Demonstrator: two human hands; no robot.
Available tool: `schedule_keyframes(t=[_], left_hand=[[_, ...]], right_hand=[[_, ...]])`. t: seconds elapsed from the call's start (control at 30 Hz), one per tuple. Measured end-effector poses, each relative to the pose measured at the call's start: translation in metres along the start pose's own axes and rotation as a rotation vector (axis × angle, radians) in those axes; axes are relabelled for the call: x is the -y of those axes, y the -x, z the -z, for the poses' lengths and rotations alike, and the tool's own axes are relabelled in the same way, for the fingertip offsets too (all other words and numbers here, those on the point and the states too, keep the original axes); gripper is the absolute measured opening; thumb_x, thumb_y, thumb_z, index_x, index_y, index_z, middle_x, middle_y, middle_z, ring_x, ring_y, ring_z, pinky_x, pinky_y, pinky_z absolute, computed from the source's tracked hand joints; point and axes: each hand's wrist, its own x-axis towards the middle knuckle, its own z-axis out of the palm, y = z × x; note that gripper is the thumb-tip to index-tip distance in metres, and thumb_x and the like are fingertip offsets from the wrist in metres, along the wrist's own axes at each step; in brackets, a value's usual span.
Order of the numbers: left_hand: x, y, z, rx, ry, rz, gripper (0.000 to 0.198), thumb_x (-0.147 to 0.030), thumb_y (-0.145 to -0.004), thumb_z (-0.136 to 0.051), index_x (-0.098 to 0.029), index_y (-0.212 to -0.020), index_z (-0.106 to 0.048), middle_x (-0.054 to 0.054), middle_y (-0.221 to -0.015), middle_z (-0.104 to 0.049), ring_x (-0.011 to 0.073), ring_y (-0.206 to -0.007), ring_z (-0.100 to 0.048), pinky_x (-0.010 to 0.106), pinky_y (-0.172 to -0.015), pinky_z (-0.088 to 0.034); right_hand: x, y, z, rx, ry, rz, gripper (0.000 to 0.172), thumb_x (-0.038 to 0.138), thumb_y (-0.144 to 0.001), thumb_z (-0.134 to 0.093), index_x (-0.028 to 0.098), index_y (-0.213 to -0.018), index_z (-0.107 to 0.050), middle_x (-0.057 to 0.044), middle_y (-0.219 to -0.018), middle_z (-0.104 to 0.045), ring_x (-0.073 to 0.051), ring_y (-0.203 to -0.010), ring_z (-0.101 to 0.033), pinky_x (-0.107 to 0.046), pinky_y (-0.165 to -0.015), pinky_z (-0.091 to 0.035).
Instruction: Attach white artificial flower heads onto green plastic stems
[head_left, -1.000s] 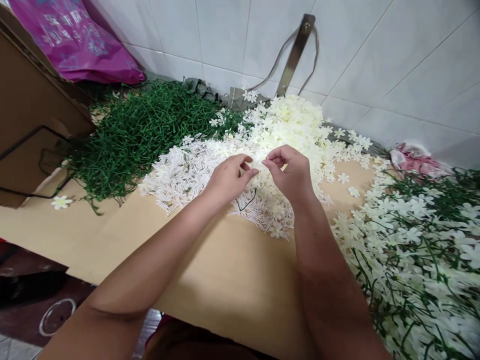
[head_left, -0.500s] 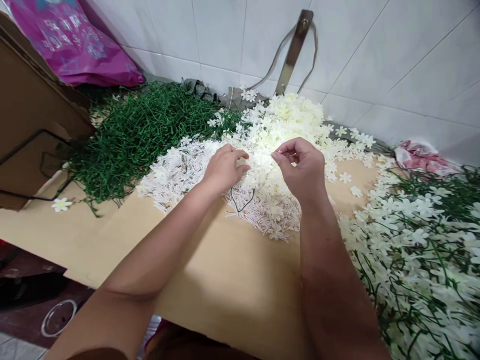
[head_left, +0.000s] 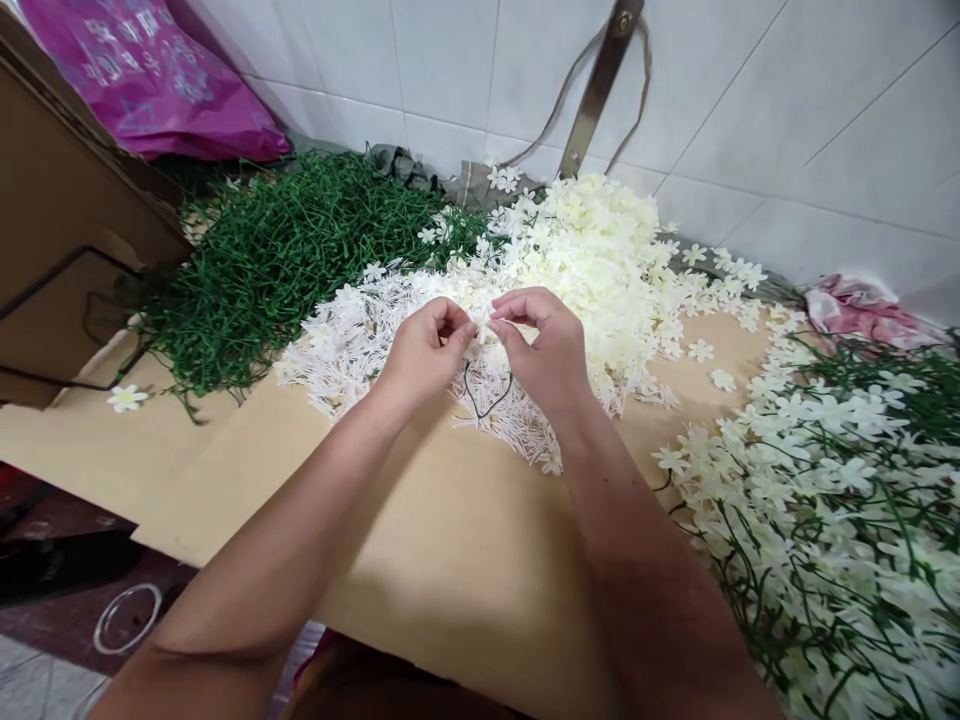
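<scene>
My left hand (head_left: 431, 345) is closed in a pinch, thumb against fingertips, above a heap of thin white stamen-like strands (head_left: 337, 345). My right hand (head_left: 546, 348) pinches too, its fingertips almost meeting those of the left. Something small and pale lies between the fingertips, too small to make out. Just under the hands a thin green plastic stem (head_left: 484, 412), bent in a V, shows against the strands. Behind my right hand rises a mound of cream-white artificial flower heads (head_left: 600, 235).
A pile of green plastic stems (head_left: 300, 240) lies at the back left, beside a cardboard box (head_left: 67, 220) and a purple bag (head_left: 172, 90). White flowers on green stems (head_left: 840, 520) cover the right side. A metal strip (head_left: 600, 90) leans on the tiled wall.
My right hand has moved left to meet my left hand. The left fingers, apart before, have closed to a pinch. The view has shifted slightly.
</scene>
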Motion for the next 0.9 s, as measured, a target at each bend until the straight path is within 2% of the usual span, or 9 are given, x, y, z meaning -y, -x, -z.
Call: schedule_keyframes(t=[0.13, 0.33, 0.5, 0.6, 0.77, 0.9], left_hand=[[0.010, 0.002, 0.002, -0.001, 0.034, 0.007, 0.014, -0.015, -0.079, -0.057, -0.020, -0.071, -0.047, -0.004, -0.060, -0.049, 0.0086, -0.056, -0.044, 0.023, -0.055, -0.036], [0.019, 0.000, 0.002, 0.032, -0.001, -0.039, 0.011, -0.013, -0.081, -0.053, -0.020, -0.074, -0.048, -0.003, -0.067, -0.051, 0.0097, -0.062, -0.046, 0.025, -0.061, -0.037], [0.019, 0.001, 0.001, 0.031, 0.017, -0.040, 0.011, -0.013, -0.080, -0.052, -0.020, -0.074, -0.048, -0.003, -0.067, -0.049, 0.0099, -0.062, -0.044, 0.024, -0.060, -0.037], [0.016, 0.002, 0.000, 0.049, 0.040, -0.030, 0.009, -0.014, -0.079, -0.054, -0.020, -0.074, -0.049, -0.002, -0.069, -0.051, 0.0104, -0.064, -0.045, 0.023, -0.060, -0.038], [0.015, 0.000, 0.003, 0.082, 0.178, -0.021, 0.010, -0.024, -0.075, -0.062, -0.019, -0.075, -0.053, 0.001, -0.074, -0.057, 0.0111, -0.070, -0.051, 0.024, -0.067, -0.043], [0.014, -0.003, 0.006, 0.089, 0.318, 0.065, 0.019, -0.034, -0.075, -0.065, -0.019, -0.080, -0.056, 0.001, -0.077, -0.061, 0.0103, -0.069, -0.056, 0.025, -0.068, -0.047]], right_hand=[[-0.004, 0.006, -0.012, 0.011, 0.042, -0.012, 0.007, 0.017, -0.080, -0.054, 0.022, -0.075, -0.056, -0.005, -0.092, -0.067, -0.016, -0.089, -0.063, -0.036, -0.082, -0.054], [-0.009, 0.008, -0.013, -0.009, 0.077, -0.023, 0.006, 0.019, -0.082, -0.053, 0.021, -0.077, -0.057, -0.005, -0.095, -0.069, -0.017, -0.091, -0.064, -0.037, -0.083, -0.054], [-0.012, 0.010, -0.015, 0.019, 0.058, 0.018, 0.006, 0.020, -0.083, -0.054, 0.021, -0.078, -0.057, -0.006, -0.097, -0.069, -0.018, -0.094, -0.065, -0.039, -0.085, -0.054], [-0.012, 0.010, -0.016, 0.053, 0.042, -0.013, 0.005, 0.021, -0.083, -0.055, 0.021, -0.078, -0.057, -0.006, -0.097, -0.069, -0.018, -0.094, -0.065, -0.039, -0.085, -0.054], [-0.009, 0.006, -0.011, 0.105, -0.023, -0.072, 0.003, 0.020, -0.080, -0.056, 0.021, -0.077, -0.057, -0.002, -0.089, -0.067, -0.014, -0.081, -0.063, -0.034, -0.077, -0.054], [-0.007, 0.003, -0.006, 0.087, -0.050, -0.121, 0.004, 0.018, -0.077, -0.058, 0.021, -0.075, -0.057, 0.002, -0.074, -0.063, -0.011, -0.068, -0.058, -0.030, -0.068, -0.051]])
